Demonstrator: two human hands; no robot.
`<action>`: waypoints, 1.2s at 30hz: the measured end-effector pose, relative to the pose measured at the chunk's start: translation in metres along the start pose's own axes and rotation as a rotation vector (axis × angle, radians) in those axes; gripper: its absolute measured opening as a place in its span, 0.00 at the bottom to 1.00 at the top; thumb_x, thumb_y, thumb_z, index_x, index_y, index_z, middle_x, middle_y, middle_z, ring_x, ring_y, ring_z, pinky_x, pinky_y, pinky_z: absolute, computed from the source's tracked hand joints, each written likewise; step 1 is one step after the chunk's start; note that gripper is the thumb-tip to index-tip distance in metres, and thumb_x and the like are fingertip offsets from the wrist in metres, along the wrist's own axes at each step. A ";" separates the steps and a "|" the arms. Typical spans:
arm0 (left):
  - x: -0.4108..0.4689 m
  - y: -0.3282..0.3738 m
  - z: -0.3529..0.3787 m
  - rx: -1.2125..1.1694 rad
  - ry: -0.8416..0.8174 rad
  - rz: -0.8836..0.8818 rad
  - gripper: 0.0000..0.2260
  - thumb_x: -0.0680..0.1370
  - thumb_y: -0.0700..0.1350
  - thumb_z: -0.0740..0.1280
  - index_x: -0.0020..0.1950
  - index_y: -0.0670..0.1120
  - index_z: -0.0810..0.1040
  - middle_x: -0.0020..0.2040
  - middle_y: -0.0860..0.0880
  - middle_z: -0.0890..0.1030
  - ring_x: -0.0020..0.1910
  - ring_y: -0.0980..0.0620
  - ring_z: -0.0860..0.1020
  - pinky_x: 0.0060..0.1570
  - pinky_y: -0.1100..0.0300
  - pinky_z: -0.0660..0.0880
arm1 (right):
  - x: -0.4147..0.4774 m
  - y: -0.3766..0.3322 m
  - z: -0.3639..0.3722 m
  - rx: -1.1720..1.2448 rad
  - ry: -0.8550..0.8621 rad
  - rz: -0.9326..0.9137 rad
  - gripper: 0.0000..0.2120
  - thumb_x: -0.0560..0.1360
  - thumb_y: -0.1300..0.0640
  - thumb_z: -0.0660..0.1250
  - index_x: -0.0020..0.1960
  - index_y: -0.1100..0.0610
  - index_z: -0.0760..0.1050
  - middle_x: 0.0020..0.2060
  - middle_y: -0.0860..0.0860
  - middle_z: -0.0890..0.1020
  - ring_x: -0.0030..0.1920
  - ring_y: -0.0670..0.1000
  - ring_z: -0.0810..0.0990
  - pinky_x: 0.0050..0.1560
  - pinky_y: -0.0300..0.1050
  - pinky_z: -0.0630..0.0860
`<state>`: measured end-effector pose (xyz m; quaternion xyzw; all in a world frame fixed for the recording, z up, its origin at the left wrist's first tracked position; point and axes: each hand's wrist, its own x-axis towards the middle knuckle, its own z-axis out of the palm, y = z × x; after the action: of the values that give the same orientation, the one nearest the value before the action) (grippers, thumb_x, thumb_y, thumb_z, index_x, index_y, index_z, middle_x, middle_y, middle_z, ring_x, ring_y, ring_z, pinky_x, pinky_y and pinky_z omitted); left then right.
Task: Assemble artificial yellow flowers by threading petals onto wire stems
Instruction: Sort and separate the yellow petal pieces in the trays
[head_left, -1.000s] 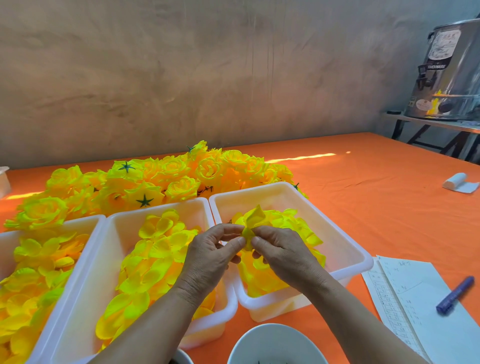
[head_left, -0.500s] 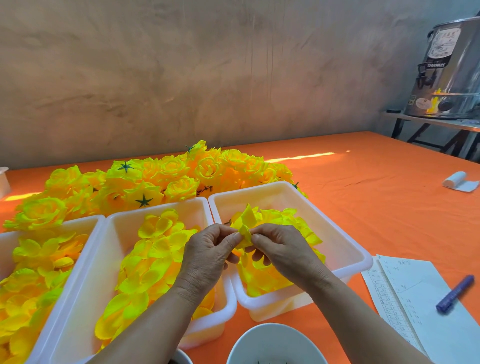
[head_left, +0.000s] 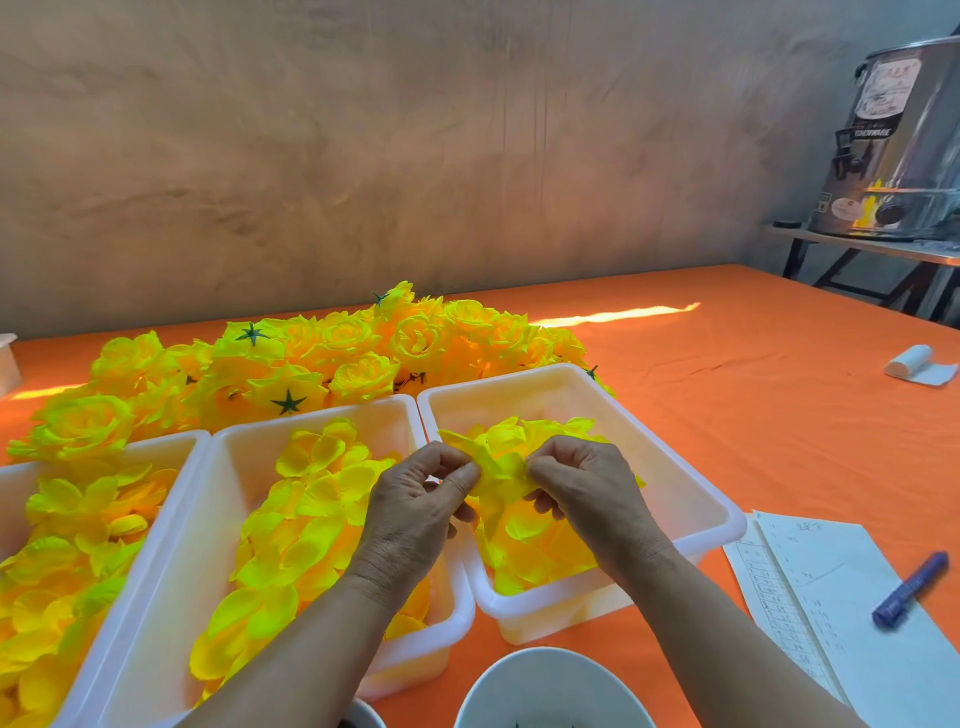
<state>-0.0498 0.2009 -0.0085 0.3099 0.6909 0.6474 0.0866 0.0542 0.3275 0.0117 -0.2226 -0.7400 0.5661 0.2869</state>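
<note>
Head view, the only one. Left hand (head_left: 415, 512) and right hand (head_left: 587, 486) both pinch one yellow petal piece (head_left: 493, 462) between thumb and fingertips, held in the air just above the right tub (head_left: 696, 488), over the loose petals (head_left: 540, 535) lying in it. Fingers are pressed together on the fabric from both sides; the piece is stretched between the hands.

Risks, judged from here:
- No wire stem visible in either hand. It may be hidden by the fingers; cannot tell. If it is there, the centre hole could miss the tip and the fabric bunch up.
- Petal looks thin and limp, so pulling it apart from both sides could tear or crease it.
- Pieces in the tub sit stacked and cling together; more than one layer may be in the pinch. Cannot tell how many.
- A slip drops it back into the tub, mixed with the rest.

Look of the petal: bright yellow-green, soft cloth, lobed edges, one flap sticking up toward the left, folded in the middle where the fingers meet.

Around: middle tub (head_left: 223, 519) and left tub (head_left: 171, 452) also hold petals; finished flowers (head_left: 291, 374) piled behind the tubs on the orange table (head_left: 727, 395). A bowl (head_left: 550, 691) sits near the front edge; paper (head_left: 831, 597) and pen (head_left: 909, 587) are to the right.
</note>
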 end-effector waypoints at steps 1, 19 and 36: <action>0.001 0.000 0.000 -0.024 0.014 -0.007 0.11 0.75 0.39 0.71 0.35 0.51 0.79 0.29 0.55 0.78 0.27 0.56 0.78 0.23 0.66 0.69 | 0.000 0.000 -0.001 0.009 0.050 -0.003 0.07 0.62 0.55 0.64 0.29 0.55 0.78 0.24 0.51 0.79 0.26 0.46 0.74 0.28 0.37 0.68; 0.011 0.007 -0.011 -0.496 0.201 -0.199 0.09 0.82 0.38 0.58 0.49 0.46 0.76 0.36 0.49 0.84 0.32 0.55 0.82 0.29 0.63 0.78 | 0.005 0.009 -0.007 0.100 0.589 0.045 0.10 0.69 0.48 0.55 0.41 0.45 0.75 0.26 0.47 0.79 0.31 0.48 0.77 0.42 0.58 0.78; 0.007 0.033 -0.016 -0.510 -0.183 -0.284 0.08 0.80 0.37 0.60 0.51 0.45 0.78 0.42 0.45 0.85 0.36 0.50 0.83 0.34 0.59 0.80 | -0.001 -0.041 0.016 -0.278 -0.030 -0.005 0.18 0.73 0.44 0.69 0.60 0.48 0.75 0.48 0.48 0.82 0.49 0.50 0.80 0.51 0.50 0.77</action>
<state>-0.0535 0.1904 0.0274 0.2354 0.5319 0.7508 0.3130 0.0444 0.3049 0.0478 -0.2500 -0.8161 0.4605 0.2436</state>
